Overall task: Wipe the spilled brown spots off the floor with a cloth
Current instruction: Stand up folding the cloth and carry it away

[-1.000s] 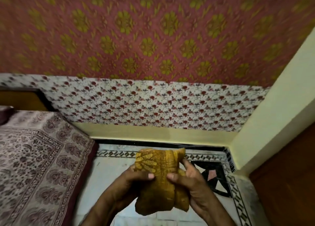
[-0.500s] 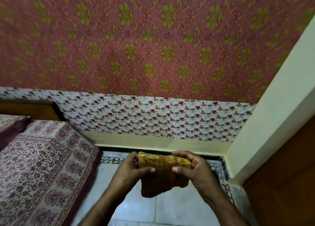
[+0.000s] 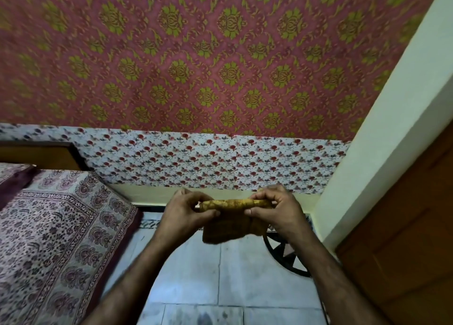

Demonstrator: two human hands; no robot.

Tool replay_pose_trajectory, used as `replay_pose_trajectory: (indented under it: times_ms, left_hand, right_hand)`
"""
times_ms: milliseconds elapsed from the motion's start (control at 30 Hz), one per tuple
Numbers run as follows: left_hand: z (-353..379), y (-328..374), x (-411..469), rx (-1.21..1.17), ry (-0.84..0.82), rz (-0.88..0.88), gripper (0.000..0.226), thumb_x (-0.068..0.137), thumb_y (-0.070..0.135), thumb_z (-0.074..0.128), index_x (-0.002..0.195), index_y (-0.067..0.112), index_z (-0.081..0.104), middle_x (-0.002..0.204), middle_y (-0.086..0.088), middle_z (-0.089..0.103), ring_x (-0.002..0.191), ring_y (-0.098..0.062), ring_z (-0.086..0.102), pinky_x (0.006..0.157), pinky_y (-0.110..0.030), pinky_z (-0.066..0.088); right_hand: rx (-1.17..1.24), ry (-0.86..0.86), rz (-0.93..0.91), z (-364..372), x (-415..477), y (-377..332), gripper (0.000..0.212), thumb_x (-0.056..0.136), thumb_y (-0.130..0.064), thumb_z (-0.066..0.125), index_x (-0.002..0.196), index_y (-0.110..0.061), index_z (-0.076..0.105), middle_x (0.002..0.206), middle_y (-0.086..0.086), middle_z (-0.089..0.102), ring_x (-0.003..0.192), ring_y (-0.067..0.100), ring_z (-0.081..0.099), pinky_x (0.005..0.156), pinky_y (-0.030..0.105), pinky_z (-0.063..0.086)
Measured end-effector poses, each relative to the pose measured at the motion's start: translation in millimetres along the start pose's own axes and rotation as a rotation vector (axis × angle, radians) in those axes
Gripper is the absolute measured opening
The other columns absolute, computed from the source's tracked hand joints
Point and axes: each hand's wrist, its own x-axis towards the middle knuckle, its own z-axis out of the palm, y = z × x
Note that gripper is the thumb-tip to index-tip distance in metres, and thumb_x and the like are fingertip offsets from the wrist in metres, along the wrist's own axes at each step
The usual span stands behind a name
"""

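Note:
A yellow-brown cloth (image 3: 229,226) is held up in front of me over the floor, folded over along its top edge. My left hand (image 3: 182,213) pinches its left end and my right hand (image 3: 277,213) pinches its right end, thumbs toward me. The lower flap hangs between the hands. The pale tiled floor (image 3: 196,275) lies below; a faint dark smudge (image 3: 203,318) shows at the bottom edge, and I cannot tell whether it is a spill.
A bed with a patterned maroon cover (image 3: 56,239) fills the left. A wooden door (image 3: 404,239) and a pale door frame (image 3: 382,128) stand on the right. Patterned wall (image 3: 220,79) lies ahead. A dark round inlay (image 3: 284,258) marks the floor near the door.
The hands have risen and folded the cloth tighter, from an upright open flap to a narrow roll along the top. The view has tilted, showing more floor.

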Motion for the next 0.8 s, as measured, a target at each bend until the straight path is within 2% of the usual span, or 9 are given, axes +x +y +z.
replay_pose_trajectory:
  times_ms: [100,233,300,367,467,500,600,700,800]
  left_hand:
    - [-1.5,4.8,1.7,-0.245,-0.091,0.007,0.015,0.08,0.036,0.078,0.09,0.03,0.067,0.108,-0.004,0.058,0.103,-0.019,0.061,0.079,-0.034,0.056]
    - [1.5,19.3,0.9,-0.418,-0.111,0.057,0.007,0.097,0.026,0.061,0.098,0.02,0.057,0.095,-0.005,0.061,0.09,-0.019,0.062,0.07,-0.032,0.053]
    - [1.9,26.3,0.2,-0.47,-0.088,0.052,0.009,0.099,0.03,0.059,0.099,0.021,0.056,0.099,-0.005,0.061,0.092,-0.02,0.061,0.071,-0.036,0.054]
    - [3.1,31.0,0.7,-0.525,-0.062,0.028,0.012,0.099,0.033,0.057,0.097,0.021,0.055,0.1,-0.005,0.062,0.094,-0.022,0.062,0.073,-0.041,0.054]
    - [1.5,34.2,-0.7,-0.627,-0.007,0.032,0.01,0.099,0.031,0.057,0.095,0.022,0.057,0.094,-0.002,0.062,0.089,-0.021,0.062,0.075,-0.043,0.054]
    - [0.0,33.2,-2.0,-0.66,0.002,0.021,0.01,0.099,0.031,0.058,0.096,0.022,0.057,0.094,-0.003,0.063,0.088,-0.022,0.063,0.075,-0.044,0.055]
    - [-5.5,23.1,-9.5,-0.717,-0.016,-0.079,0.015,0.099,0.031,0.059,0.109,0.019,0.057,0.104,-0.009,0.069,0.088,-0.025,0.071,0.07,-0.044,0.061]
    - [-12.0,11.1,-16.1,-0.752,-0.051,-0.181,0.024,0.096,0.03,0.064,0.115,0.016,0.06,0.11,-0.014,0.073,0.091,-0.03,0.074,0.072,-0.044,0.062]
    - [-17.3,3.9,-27.0,-0.941,-0.206,-0.258,0.035,0.093,0.025,0.068,0.123,0.008,0.06,0.115,-0.02,0.072,0.099,-0.038,0.072,0.078,-0.045,0.061]
  right_hand:
    - [0.069,-0.028,-0.022,-6.6,-0.9,-10.1,0.027,0.067,-0.017,0.092,0.076,-0.035,0.075,0.124,-0.007,0.059,0.122,0.015,0.055,0.099,0.04,0.053]
    - [0.258,-0.051,0.027,-8.8,-7.9,-25.4,0.016,0.079,-0.018,0.083,0.09,-0.017,0.072,0.089,0.005,0.072,0.084,0.022,0.069,0.071,0.039,0.059]
    - [0.369,-0.015,0.056,-6.3,-11.1,-36.1,0.015,0.081,-0.018,0.082,0.091,-0.016,0.072,0.085,0.006,0.073,0.079,0.024,0.069,0.068,0.039,0.058]
    - [0.571,0.029,0.115,-3.2,-12.8,-42.9,0.02,0.079,-0.015,0.083,0.096,-0.013,0.074,0.091,0.012,0.075,0.084,0.03,0.071,0.076,0.044,0.06]
    - [0.867,-0.078,0.217,5.1,-22.7,-43.8,0.053,0.073,-0.024,0.085,0.119,-0.003,0.069,0.115,0.022,0.072,0.104,0.041,0.07,0.094,0.059,0.054]
    - [0.875,-0.136,0.237,9.4,-28.6,-41.8,0.06,0.071,-0.024,0.085,0.123,-0.003,0.066,0.12,0.023,0.071,0.11,0.042,0.068,0.096,0.062,0.052]
    - [0.83,-0.194,0.239,25.7,-46.6,-36.6,0.055,0.073,-0.008,0.079,0.126,-0.006,0.063,0.121,0.021,0.071,0.11,0.039,0.069,0.093,0.058,0.055]
    - [0.835,-0.088,0.234,43.3,-57.4,-35.7,0.049,0.079,0.009,0.073,0.125,-0.004,0.062,0.117,0.02,0.073,0.103,0.036,0.071,0.086,0.049,0.061]
    - [0.842,0.043,0.234,56.9,-61.8,-33.0,0.045,0.084,0.015,0.064,0.126,-0.003,0.06,0.116,0.019,0.073,0.103,0.035,0.071,0.088,0.048,0.059]
